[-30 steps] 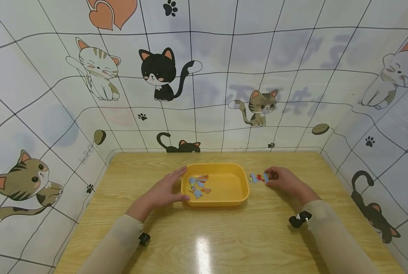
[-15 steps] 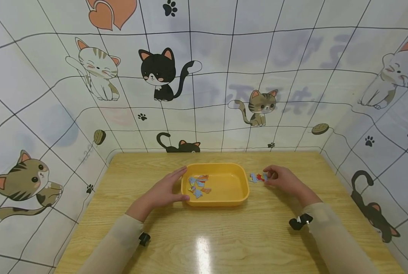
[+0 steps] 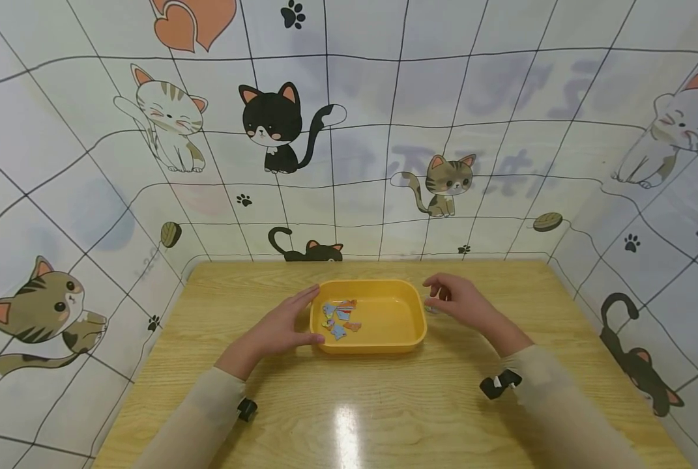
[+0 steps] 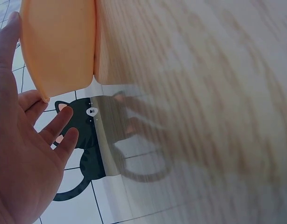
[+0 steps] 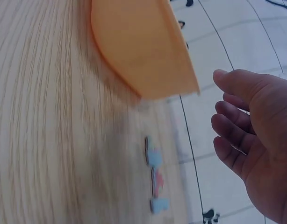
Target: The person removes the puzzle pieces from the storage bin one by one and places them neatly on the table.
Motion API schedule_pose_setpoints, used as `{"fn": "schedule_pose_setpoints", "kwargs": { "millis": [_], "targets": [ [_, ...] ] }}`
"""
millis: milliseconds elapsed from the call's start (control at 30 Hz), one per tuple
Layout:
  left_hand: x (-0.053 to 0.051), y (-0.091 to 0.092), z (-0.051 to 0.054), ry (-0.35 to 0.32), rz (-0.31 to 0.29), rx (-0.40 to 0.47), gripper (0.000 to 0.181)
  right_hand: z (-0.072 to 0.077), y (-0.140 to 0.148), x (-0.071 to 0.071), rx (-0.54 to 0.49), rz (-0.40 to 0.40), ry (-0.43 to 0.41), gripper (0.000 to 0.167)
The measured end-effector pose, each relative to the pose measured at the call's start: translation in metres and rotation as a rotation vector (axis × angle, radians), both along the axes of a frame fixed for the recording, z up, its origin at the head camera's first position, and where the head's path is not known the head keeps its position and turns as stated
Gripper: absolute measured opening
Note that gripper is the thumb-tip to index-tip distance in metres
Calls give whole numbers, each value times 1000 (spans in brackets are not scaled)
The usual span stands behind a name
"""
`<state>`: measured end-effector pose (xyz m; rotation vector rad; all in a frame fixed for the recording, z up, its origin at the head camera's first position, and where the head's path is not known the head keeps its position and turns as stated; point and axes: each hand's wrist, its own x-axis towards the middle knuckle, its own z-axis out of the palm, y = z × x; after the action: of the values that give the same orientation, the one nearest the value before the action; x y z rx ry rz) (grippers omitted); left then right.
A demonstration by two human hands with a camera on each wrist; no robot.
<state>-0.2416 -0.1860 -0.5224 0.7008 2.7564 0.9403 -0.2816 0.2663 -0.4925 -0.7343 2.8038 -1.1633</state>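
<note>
From here I see the yellow tray (image 3: 386, 316) on the table (image 3: 302, 404), with loose pieces (image 3: 343, 314) at its left end. The left hand (image 3: 281, 329), fingers extended, braces its rim. The right hand (image 3: 460, 305), released and loosely curled, hangs near a row of pieces (image 5: 157, 181) beside the tray; a low sweep could misalign them.

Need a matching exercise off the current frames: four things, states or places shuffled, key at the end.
1. left hand
2. right hand
3. tray
4. row of pieces

A. on the table, by the tray's right end
B. yellow in the head view, with loose bits inside
C. touching the tray's left end
D. thumb and fingers apart, nothing held

Pairs: 1-C, 2-D, 3-B, 4-A
</note>
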Motion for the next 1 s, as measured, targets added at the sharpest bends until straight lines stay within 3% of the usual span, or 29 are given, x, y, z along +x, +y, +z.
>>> {"fn": "schedule_pose_setpoints", "kwargs": {
  "millis": [200,467,667,1000],
  "targets": [
    [0,1,1,3,1,-9,109,6,-32,0,35,130,39,36],
    [0,2,2,9,-3,0,109,9,-75,-3,149,250,-46,42],
    [-2,-1,-2,10,-4,-4,109,2,-103,-6,237,350,-39,44],
    [-3,-1,-4,10,-8,1,109,-7,-132,-4,288,347,-90,41]
  ]
}}
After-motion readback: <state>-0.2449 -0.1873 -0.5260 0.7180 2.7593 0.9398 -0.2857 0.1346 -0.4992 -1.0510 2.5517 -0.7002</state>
